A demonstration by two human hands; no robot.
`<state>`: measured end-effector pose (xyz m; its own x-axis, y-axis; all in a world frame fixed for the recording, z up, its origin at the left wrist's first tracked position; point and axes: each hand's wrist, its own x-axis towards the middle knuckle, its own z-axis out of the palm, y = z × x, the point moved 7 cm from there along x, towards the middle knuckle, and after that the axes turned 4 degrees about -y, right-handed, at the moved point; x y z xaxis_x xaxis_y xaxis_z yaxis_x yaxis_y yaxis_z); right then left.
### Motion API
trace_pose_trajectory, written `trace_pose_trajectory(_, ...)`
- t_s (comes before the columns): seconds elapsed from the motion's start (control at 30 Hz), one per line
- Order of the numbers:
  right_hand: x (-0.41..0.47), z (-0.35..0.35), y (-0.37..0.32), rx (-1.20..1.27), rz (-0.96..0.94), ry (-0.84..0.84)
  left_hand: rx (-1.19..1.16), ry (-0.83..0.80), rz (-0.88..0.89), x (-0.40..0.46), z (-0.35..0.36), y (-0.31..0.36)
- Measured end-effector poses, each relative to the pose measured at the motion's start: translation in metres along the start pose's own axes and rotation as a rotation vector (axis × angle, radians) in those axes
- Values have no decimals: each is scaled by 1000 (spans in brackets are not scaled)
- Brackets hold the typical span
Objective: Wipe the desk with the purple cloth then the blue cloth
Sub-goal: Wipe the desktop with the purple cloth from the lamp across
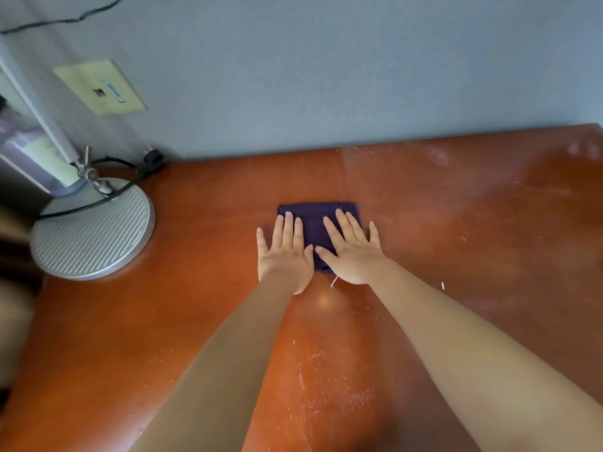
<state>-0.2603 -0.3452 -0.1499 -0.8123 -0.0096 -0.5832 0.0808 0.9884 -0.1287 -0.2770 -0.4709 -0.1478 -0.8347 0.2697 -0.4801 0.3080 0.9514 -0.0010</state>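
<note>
Hands flat on purple cloth, mid-desk

Purple cloth [318, 220] lies folded into a small dark rectangle on the reddish-brown desk [202, 223], pinned under both hands. Blue cloth not seen in the head view.

Left hand [284, 252]: palm down, fingers straight and spread slightly, three middle fingers reaching onto the cloth's left part. Little finger and outer palm lie on bare wood just off the cloth's left edge. Thumb angles inward, its tip touching or almost touching the right thumb.

Right hand [350, 251]: palm down, fingers straight and fanned wider, covering the cloth's right half. Little finger lies past the cloth's right edge, on wood. Heel of the hand covers the cloth's near edge. Neither hand curls round or pinches the fabric; both press it flat.

Beyond the fingertips, a strip of cloth shows, then bare desk up to the grey-blue wall [326, 76].

Well off to the left of the left hand: round ribbed silver lamp base [93, 230], a black cable [107, 199] running across it.

Pale dusty specks [326, 380] scatter over the wood between the forearms; fainter smears lie to the right of the right hand. A small whitish scrap [334, 282] lies just beside the right hand's heel.
</note>
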Motion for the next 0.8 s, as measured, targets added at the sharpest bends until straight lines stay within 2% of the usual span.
trace_pose_trajectory(0.33, -58, 45, -15, -19, -17, -18, 16, -35, 19, -65, 39, 2)
trace_pose_trajectory(0.8, 13, -9, 0, -7, 15, 10, 0, -5, 25, 17, -7, -3)
